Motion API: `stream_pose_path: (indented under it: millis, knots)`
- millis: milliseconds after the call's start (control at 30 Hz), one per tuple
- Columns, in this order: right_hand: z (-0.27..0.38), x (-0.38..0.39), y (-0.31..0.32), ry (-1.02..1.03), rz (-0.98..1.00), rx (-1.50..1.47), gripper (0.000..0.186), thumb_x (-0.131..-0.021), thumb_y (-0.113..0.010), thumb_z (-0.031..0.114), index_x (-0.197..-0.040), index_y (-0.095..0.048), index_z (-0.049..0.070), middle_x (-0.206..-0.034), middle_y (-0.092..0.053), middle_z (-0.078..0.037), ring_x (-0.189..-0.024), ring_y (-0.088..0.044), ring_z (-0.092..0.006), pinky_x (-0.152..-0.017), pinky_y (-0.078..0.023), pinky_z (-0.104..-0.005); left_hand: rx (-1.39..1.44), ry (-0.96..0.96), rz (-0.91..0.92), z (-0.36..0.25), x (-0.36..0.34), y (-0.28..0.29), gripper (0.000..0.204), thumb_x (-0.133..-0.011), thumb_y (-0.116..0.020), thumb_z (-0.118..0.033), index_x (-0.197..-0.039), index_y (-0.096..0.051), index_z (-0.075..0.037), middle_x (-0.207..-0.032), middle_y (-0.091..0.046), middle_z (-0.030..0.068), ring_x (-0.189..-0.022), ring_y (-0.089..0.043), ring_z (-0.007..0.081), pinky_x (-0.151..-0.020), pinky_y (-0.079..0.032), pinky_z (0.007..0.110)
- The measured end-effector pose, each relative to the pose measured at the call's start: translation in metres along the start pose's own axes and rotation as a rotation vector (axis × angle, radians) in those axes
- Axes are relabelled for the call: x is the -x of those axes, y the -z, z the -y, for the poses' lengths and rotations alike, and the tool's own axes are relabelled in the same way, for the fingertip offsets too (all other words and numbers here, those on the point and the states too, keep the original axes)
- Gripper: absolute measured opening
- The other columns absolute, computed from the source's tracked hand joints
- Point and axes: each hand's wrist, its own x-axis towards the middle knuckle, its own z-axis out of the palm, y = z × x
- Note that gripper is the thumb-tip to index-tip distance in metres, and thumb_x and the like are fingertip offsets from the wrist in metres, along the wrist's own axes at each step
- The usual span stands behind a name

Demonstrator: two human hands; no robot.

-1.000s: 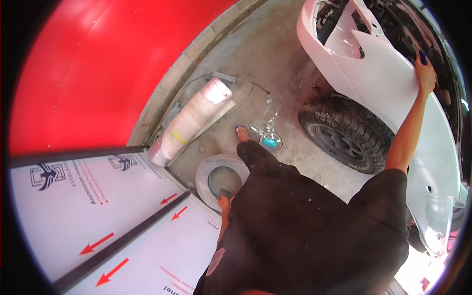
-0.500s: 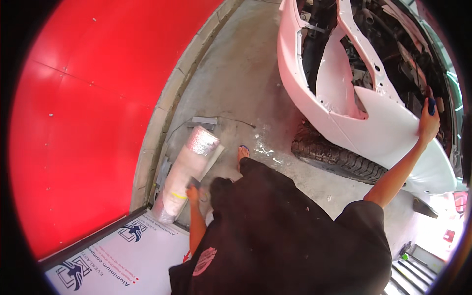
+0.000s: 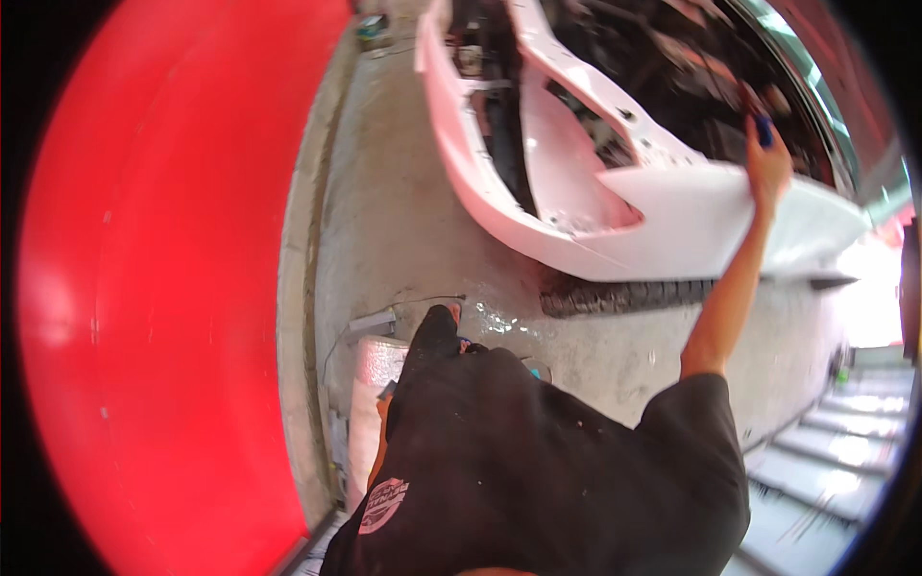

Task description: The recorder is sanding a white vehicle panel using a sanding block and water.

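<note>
My right hand [image 3: 771,173] is closed round a blue-handled tool [image 3: 764,132]. Its far end shows red and blurs against the dark engine bay [image 3: 711,72], so I cannot make out its kind. The hand is over the upper edge of the white car's front fender [image 3: 691,216]. My left hand [image 3: 382,408] hangs low at my left side, largely hidden by my black shirt. A dark grey flat thing [image 3: 388,390] shows at it, beside a roll of silvery bubble wrap [image 3: 379,363]. Its fingers cannot be made out.
A red panel wall [image 3: 173,269] runs along the left above a concrete kerb [image 3: 303,259]. A tyre [image 3: 615,298] shows below the fender. A thin cable [image 3: 423,300] lies on the concrete floor near a grey block [image 3: 373,323]. Slatted metal [image 3: 831,461] is at the lower right.
My view has turned, so the car and right hand appear further left and higher. The left hand and bubble wrap roll are now mostly behind my shirt. The right hand keeps the blue-handled tool.
</note>
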Motion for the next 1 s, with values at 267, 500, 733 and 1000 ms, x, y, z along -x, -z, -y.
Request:
stream_pose_path:
  millis: [267, 500, 733, 1000]
  knots:
    - [-0.023, 0.001, 0.001, 0.052, -0.184, 0.099, 0.042, -0.090, -0.068, 0.053, -0.113, -0.075, 0.019, -0.097, -0.076, -0.014, -0.093, -0.072, -0.0367, -0.082, -0.055, -0.0446, 0.204, -0.163, 0.110, -0.219, -0.033, 0.028, 0.061, -0.103, -0.041, -0.038, -0.155, -0.030, -0.007, -0.141, -0.052, 0.0187, -0.101, -0.070, 0.0405, -0.078, -0.061, 0.055]
    - [0.000, 0.008, 0.002, -0.043, -0.238, 0.009, 0.038, -0.089, -0.067, 0.052, -0.109, -0.076, 0.020, -0.095, -0.075, -0.016, -0.092, -0.071, -0.0375, -0.082, -0.055, -0.0431, 0.269, -0.457, 0.341, -0.391, 0.049, -0.053, 0.055, -0.107, -0.038, -0.029, -0.154, -0.031, -0.001, -0.145, -0.048, 0.0220, -0.101, -0.071, 0.0393, -0.078, -0.062, 0.049]
    - [0.008, 0.040, -0.004, -0.066, -0.877, -0.761, 0.020, -0.099, -0.068, 0.019, -0.092, -0.072, 0.001, -0.079, -0.070, -0.004, -0.072, -0.063, -0.0132, -0.070, -0.051, -0.0293, -0.562, -1.027, 0.767, -0.494, 0.272, -0.126, 0.059, -0.108, -0.047, -0.046, -0.135, -0.052, 0.007, -0.113, -0.070, 0.0193, -0.094, -0.073, 0.0298, -0.085, -0.056, 0.039]
    - [0.214, 0.333, -0.029, 0.114, -0.272, -0.739, 0.023, -0.071, -0.074, 0.004, -0.092, -0.066, 0.010, -0.085, -0.069, -0.007, -0.076, -0.068, -0.0270, -0.071, -0.055, -0.0370, -0.574, -0.709, 1.507, -0.477, 0.363, -0.193, 0.062, -0.108, -0.040, -0.054, -0.143, -0.050, -0.004, -0.123, -0.068, 0.0150, -0.115, -0.064, 0.0231, -0.104, -0.046, 0.038]
